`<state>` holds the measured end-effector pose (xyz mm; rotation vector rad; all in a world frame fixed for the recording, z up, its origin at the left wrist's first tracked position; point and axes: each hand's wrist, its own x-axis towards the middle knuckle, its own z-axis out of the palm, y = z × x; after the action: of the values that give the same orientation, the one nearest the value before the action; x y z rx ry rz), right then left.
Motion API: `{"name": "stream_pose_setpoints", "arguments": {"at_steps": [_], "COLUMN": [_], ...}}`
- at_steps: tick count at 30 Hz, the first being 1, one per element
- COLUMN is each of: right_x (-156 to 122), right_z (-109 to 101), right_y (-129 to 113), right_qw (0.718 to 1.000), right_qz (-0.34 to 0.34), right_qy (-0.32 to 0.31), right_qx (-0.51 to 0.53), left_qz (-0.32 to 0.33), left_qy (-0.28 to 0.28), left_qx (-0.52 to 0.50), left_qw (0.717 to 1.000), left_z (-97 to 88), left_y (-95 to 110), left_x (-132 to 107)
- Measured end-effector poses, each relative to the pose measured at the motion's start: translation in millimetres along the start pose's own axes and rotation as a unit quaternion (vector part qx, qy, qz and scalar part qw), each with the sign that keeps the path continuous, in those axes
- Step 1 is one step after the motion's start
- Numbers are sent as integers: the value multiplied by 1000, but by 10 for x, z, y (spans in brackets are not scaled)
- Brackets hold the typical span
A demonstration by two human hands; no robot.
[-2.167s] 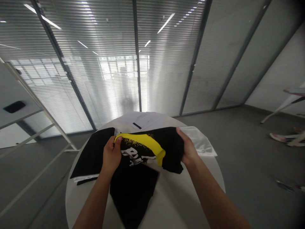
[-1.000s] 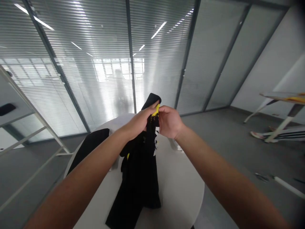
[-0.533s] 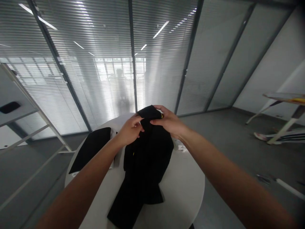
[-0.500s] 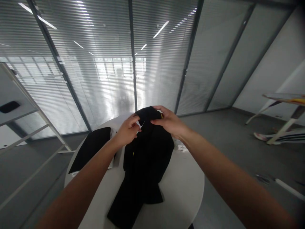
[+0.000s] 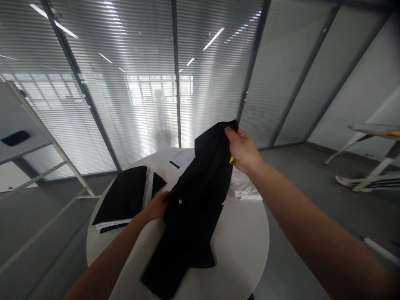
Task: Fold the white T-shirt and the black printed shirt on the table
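Note:
A black garment with small yellow marks lies across the round white table, its upper end lifted off the surface. My right hand pinches that raised end, thumb on the near side, beside a yellow patch. At the garment's left edge is my left hand, its fingers closed on the cloth and partly hidden by it. The lower part of the garment, with two flaps or legs, rests flat towards the near edge of the table.
Left on the table sits a folded black and white cloth pile. White sheets lie at the back, and a folded white cloth at the right. A whiteboard stand is to the left, another table to the right.
My right hand has raised the garment's end up and to the right. My left hand has let go of that end and moved down-left to the garment's side edge.

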<state>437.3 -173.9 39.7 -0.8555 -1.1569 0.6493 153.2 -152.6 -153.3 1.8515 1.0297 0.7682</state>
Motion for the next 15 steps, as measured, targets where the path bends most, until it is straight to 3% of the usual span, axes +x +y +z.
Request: {"name": "stream_pose_setpoints", "arguments": {"at_steps": [3,5,7,11,15], "right_x": [128,215,283,325,273], "right_z": [-187,-329,-455,-607,-645], "right_y": [-8,-18,-35,-101,-225], "right_qw": [999,997,995,993,995], "right_qz": [-14,-20,-16,20,34], "right_qy": [43,72,93,113,79], "right_qx": [-4,-5,4,33,52], "left_qz": [-15,-7,-5,12,9], "left_qy": [124,214,269,334,345], "left_qx": [-13,-1,2,26,104], "left_qw": [992,977,963,942,933], "left_z": [-306,-593,-895,-1385,-1663], "left_y": [209,417,660,1152,1590], "left_x": [72,124,154,145,103]}}
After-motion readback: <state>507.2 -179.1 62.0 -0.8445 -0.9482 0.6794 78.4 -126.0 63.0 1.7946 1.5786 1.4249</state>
